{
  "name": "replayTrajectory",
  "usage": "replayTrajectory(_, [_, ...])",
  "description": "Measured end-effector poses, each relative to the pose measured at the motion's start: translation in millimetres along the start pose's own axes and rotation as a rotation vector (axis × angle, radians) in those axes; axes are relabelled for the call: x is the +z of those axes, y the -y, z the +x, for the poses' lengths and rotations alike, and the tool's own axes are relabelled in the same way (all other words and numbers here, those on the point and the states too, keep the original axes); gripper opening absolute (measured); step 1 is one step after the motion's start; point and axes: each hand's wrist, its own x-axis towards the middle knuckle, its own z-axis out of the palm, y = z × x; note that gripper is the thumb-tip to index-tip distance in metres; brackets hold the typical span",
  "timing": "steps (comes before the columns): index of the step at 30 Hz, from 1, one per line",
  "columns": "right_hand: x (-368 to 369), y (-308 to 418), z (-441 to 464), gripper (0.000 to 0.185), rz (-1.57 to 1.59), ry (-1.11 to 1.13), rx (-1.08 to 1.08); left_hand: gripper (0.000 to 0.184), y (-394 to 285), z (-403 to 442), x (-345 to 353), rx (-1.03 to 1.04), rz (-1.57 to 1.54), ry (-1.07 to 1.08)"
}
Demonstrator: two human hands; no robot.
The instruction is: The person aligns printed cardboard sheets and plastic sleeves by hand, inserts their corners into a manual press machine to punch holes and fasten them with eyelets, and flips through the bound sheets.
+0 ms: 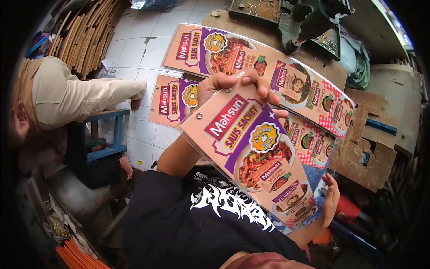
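Note:
A printed "Mahsuri Saus Sachet" sign [251, 139] with metal eyelets at its upper end slants across the middle, in front of my chest. My left hand [239, 87] grips its top edge, with fingers curled over the front. At the lower right, my right hand [331, 199] is beside the sign's lower end, its fingers stretched and slightly apart; whether the palm touches the edge I cannot tell. Beyond lie a long matching sign [264, 74] and another matching sign [165, 101], partly covered. Clear film seems to cover the prints.
A dark metal press [309, 27] stands on the worktable, beside trays of small metal parts [255, 9]. Worn cardboard [371, 143] lies to the right. At left, a person in beige trousers [85, 89] sits near a blue stool [107, 130]; wooden strips [85, 36] are stacked behind.

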Motion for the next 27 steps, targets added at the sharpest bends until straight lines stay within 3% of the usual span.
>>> replayTrajectory(2, [23.3, 26.9, 7.8, 0.067, 0.033, -0.021, -0.221, 0.016, 15.1, 14.2, -3.6, -0.059, -0.035, -0.027])
replayTrajectory(3, [32.6, 37.4, 10.2, 0.067, 0.028, -0.032, -0.219, 0.016, 23.1, 21.1, -1.9, -0.092, -0.057, -0.020])
replayTrajectory(5, [47.3, 55.1, 12.1, 0.068, 0.259, 0.186, -0.279, 0.016, 37.0, 29.6, 2.7, -0.151, -0.103, -0.105])
replayTrajectory(7, [56.1, 67.2, 11.4, 0.069, 0.311, 0.320, -0.213, 0.017, 48.2, 37.1, 4.6, -0.186, -0.102, -0.117])
replayTrajectory(8, [58.7, 64.7, 13.0, 0.061, 0.384, 0.368, -0.215, 0.016, 51.1, 39.8, 2.5, -0.204, -0.073, -0.118])
replayTrajectory(11, [75.0, 77.6, 12.4, 0.051, 0.596, 0.362, -0.137, 0.016, 55.2, 43.2, 1.4, -0.235, -0.071, -0.168])
replayTrajectory(13, [81.3, 77.6, 14.0, 0.040, 0.569, 0.341, -0.143, 0.017, 54.1, 40.6, -3.4, -0.250, -0.123, -0.169])
replayTrajectory(15, [85.8, 69.3, 16.1, 0.036, 0.547, 0.349, -0.057, 0.027, 50.3, 37.7, -4.6, -0.202, -0.006, -0.246])
replayTrajectory(16, [88.3, 70.2, 17.9, 0.033, 0.573, 0.353, -0.076, 0.036, 48.2, 36.5, 0.9, -0.126, 0.206, -0.392])
replayTrajectory(21, [93.8, 68.7, 19.5, 0.034, 0.602, 0.280, -0.064, 0.041, 40.6, 10.5, -9.6, 0.312, 1.013, -0.394])
replayTrajectory(23, [92.3, 65.9, 19.7, 0.036, 0.629, 0.344, -0.046, 0.031, 31.9, -1.3, -17.9, 0.573, 1.281, -0.145])
replayTrajectory(24, [93.3, 65.5, 19.7, 0.036, 0.630, 0.339, -0.043, 0.031, 24.8, -7.0, -17.5, 0.544, 1.268, 0.008])
replayTrajectory(25, [95.8, 65.8, 20.7, 0.037, 0.687, 0.372, -0.013, 0.031, 20.6, -8.7, -12.1, 0.540, 1.267, 0.010])
replayTrajectory(27, [100.6, 64.3, 23.0, 0.038, 0.742, 0.408, 0.015, 0.031, 14.6, -8.6, 8.0, 0.514, 1.525, 0.175])
